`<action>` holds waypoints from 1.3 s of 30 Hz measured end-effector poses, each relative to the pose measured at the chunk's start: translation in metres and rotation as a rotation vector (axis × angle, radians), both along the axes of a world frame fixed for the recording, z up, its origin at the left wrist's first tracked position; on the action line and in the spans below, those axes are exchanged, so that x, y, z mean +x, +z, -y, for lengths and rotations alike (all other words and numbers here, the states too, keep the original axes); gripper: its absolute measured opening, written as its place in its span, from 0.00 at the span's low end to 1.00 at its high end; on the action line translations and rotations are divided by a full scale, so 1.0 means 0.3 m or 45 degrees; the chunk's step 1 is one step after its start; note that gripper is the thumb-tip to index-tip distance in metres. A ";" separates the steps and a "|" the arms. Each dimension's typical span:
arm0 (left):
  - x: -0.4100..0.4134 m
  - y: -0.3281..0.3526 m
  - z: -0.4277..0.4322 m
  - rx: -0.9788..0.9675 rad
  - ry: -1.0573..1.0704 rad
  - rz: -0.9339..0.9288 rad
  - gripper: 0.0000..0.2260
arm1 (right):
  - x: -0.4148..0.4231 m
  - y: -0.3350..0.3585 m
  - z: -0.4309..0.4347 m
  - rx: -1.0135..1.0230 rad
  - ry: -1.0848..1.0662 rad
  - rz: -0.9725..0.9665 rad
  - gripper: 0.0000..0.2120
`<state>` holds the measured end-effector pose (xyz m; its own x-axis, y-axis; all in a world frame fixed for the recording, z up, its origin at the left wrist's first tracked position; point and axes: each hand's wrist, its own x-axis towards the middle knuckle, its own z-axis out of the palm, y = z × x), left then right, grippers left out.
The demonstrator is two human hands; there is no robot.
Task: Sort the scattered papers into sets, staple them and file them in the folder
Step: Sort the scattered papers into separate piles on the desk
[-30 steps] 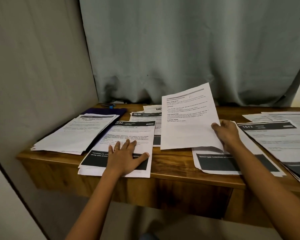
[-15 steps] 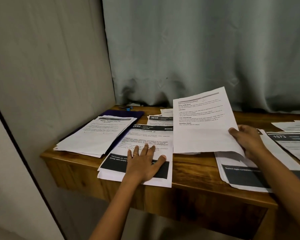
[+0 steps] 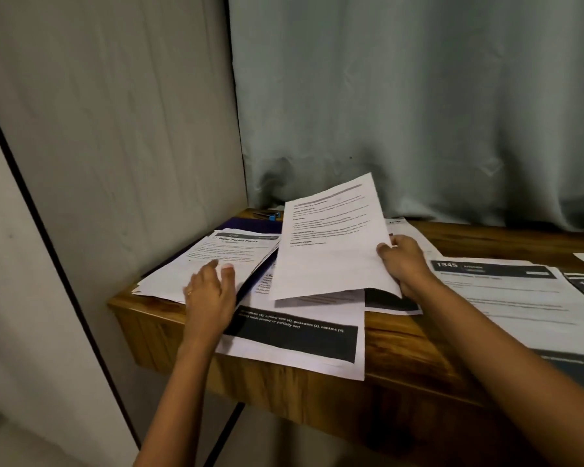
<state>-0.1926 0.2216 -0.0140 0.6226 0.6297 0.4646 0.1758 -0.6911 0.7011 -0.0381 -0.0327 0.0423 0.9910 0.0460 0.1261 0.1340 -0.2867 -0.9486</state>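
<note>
Since a moment ago, the left hand (image 3: pixel 213 291) had left the black-band sheet (image 3: pixel 294 335) and gone over to the left pile (image 3: pixel 230 246), the one headed "Water Potted Plants". Its fingers were apart and loose and held nothing. It was hard to tell if they touched the pile or were just above it. The pile lay on top of the purple folder (image 3: pixel 253 225), and the little blue stapler (image 3: pixel 267 215) sat behind it, near the curtain (image 3: pixel 418 96). In the middle lay the black-band sheet, and its near edge stuck out past the front of the table (image 3: pixel 402 342). Over it the right hand (image 3: pixel 407 264) pinched the held sheet (image 3: pixel 331 251) by its right side, so the page was lifted up and tilted, with its far corner in the air. To the right lay the 1345 sheet (image 3: pixel 506 298), flat on the table, with more pages beside it. Things could go wrong from here. The held sheet was floppy and was gripped at one side only, so it could bend, crease or slip out. An arm could brush the black-band sheet and push it off the table. The left pile also hung over its corner, so a hard push there could make pages slide and get mixed up.
</note>
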 end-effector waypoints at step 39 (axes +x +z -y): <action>0.042 0.005 -0.219 0.340 0.001 -0.917 0.28 | -0.211 -0.066 -0.603 -0.883 0.651 0.089 0.23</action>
